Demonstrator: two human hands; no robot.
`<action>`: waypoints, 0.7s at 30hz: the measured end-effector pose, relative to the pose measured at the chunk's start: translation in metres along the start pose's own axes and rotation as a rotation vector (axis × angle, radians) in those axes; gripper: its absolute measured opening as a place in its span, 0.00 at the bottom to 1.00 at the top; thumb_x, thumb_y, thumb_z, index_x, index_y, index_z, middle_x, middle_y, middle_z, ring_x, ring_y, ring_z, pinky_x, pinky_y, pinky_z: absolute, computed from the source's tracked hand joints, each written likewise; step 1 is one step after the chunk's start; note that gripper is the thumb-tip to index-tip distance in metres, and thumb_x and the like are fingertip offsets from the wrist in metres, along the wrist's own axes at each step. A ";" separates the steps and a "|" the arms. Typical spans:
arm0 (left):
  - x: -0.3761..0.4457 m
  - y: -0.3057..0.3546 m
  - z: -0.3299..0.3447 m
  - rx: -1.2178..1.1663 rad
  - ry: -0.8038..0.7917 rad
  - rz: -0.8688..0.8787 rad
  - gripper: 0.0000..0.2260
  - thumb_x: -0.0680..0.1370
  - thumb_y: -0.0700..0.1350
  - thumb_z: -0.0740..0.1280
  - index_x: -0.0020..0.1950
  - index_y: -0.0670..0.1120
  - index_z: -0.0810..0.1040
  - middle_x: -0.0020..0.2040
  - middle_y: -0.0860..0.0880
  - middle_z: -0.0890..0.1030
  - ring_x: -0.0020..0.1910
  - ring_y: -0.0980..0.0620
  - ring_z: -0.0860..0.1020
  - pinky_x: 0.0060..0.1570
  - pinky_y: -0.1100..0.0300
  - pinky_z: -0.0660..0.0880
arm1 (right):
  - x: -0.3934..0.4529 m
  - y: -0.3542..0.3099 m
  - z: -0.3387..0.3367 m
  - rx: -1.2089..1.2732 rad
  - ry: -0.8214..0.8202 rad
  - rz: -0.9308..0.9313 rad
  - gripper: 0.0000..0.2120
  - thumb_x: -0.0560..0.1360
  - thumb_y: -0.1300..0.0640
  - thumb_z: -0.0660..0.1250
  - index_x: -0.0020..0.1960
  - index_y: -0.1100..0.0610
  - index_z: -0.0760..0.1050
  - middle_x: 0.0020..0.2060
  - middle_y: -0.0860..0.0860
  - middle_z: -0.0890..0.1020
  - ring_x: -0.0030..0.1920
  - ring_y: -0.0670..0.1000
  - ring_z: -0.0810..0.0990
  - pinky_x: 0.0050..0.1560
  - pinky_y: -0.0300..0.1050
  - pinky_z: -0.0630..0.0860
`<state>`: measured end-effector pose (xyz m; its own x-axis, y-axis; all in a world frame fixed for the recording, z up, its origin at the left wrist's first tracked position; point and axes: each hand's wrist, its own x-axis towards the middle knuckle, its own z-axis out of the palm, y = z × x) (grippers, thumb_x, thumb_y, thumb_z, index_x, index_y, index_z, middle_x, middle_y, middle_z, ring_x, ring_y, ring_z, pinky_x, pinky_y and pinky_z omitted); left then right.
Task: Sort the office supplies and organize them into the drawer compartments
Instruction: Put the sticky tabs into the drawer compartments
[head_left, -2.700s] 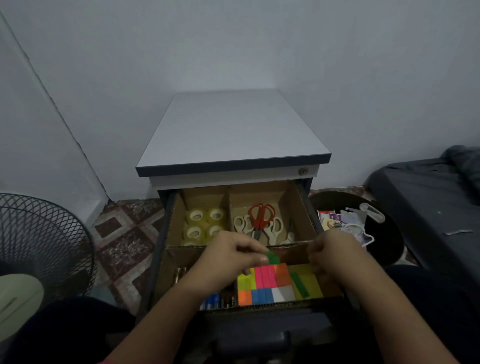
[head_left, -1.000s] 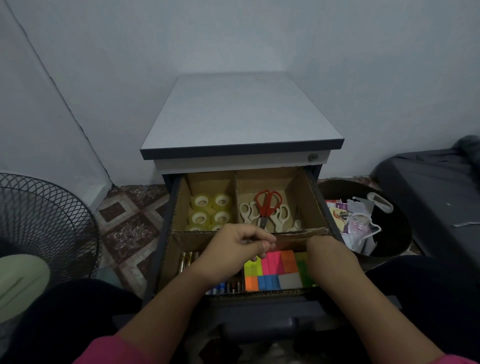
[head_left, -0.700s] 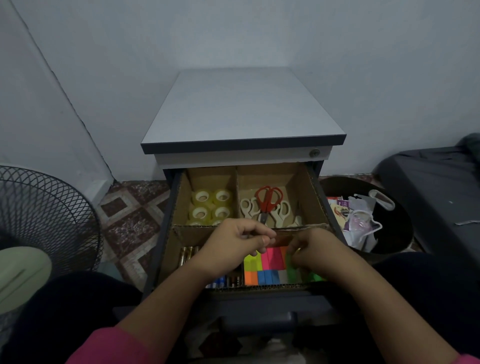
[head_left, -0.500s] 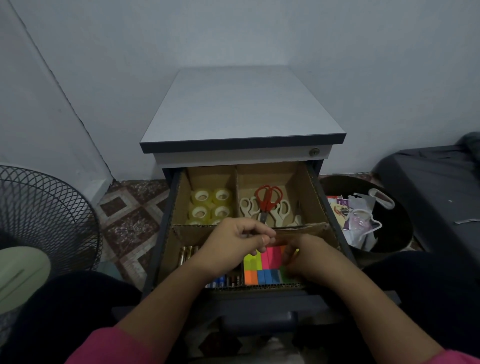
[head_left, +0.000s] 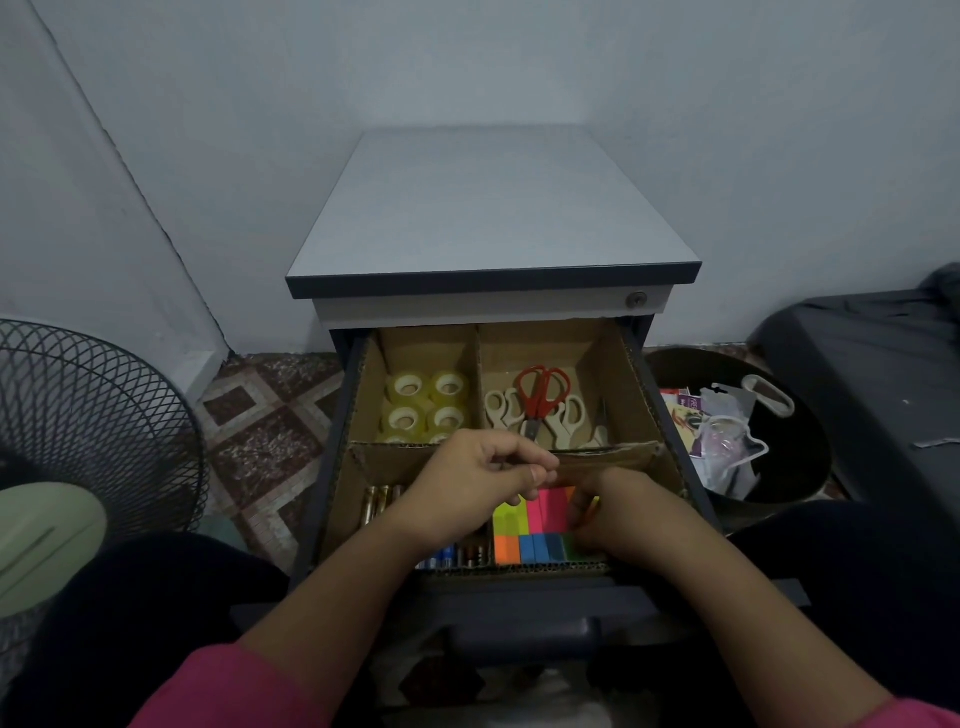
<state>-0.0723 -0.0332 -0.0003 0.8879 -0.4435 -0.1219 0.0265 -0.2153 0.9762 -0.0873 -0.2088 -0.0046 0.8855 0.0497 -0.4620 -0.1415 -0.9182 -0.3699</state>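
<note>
Drawer (head_left: 343, 441) of a small grey cabinet (head_left: 493, 208) at the centre of the frame, pulled open toward us and lined with a cardboard divider (head_left: 613, 460) that forms four compartments. In the far-left compartment we see rolls of clear tape (head_left: 426, 408); in the far-right one, red-handled scissors (head_left: 540, 397) lying over several white-handled scissors (head_left: 501, 410). In the near-left compartment we note batteries (head_left: 382, 501) along its left side and more at its near edge, partly hidden by the forearm. The near-right compartment holds coloured sticky-note pads (head_left: 530, 530) packed side by side. Our left hand (head_left: 467, 483) hovers over the middle of the drawer with fingers curled and thumb meeting the fingertips; we cannot tell whether it pinches anything. Our right hand (head_left: 618, 512) reaches down into the near-right compartment, fingers curled onto the pads at their right end; the exact grip is hidden by the hand itself. Pink sleeves show at the bottom edge. At the left of the frame we see a fan (head_left: 78, 441) behind its wire guard; at the right, a dark bin (head_left: 795, 457) with packaging scraps, on a patterned tile floor (head_left: 260, 426)
</note>
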 end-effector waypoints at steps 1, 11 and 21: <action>0.000 0.000 0.000 0.001 0.002 0.001 0.07 0.77 0.35 0.66 0.51 0.45 0.81 0.47 0.49 0.85 0.40 0.61 0.80 0.40 0.68 0.75 | 0.000 0.000 0.000 -0.002 0.004 -0.003 0.03 0.72 0.55 0.69 0.44 0.48 0.78 0.44 0.47 0.81 0.44 0.46 0.80 0.48 0.43 0.79; -0.001 0.001 0.000 -0.014 0.005 -0.001 0.08 0.77 0.35 0.66 0.48 0.47 0.81 0.45 0.50 0.85 0.40 0.59 0.80 0.41 0.67 0.75 | 0.002 0.004 -0.004 -0.144 -0.027 -0.099 0.09 0.69 0.54 0.71 0.44 0.43 0.74 0.45 0.45 0.79 0.48 0.48 0.79 0.51 0.47 0.78; 0.000 0.001 0.001 -0.020 0.001 0.000 0.08 0.77 0.35 0.66 0.49 0.45 0.81 0.47 0.48 0.84 0.39 0.60 0.80 0.40 0.69 0.74 | 0.006 0.000 -0.003 -0.206 -0.077 -0.114 0.09 0.72 0.56 0.68 0.51 0.46 0.76 0.50 0.46 0.79 0.51 0.49 0.78 0.53 0.47 0.77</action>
<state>-0.0730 -0.0341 0.0005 0.8883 -0.4429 -0.1216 0.0354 -0.1979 0.9796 -0.0809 -0.2096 -0.0052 0.8533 0.1802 -0.4893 0.0578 -0.9653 -0.2547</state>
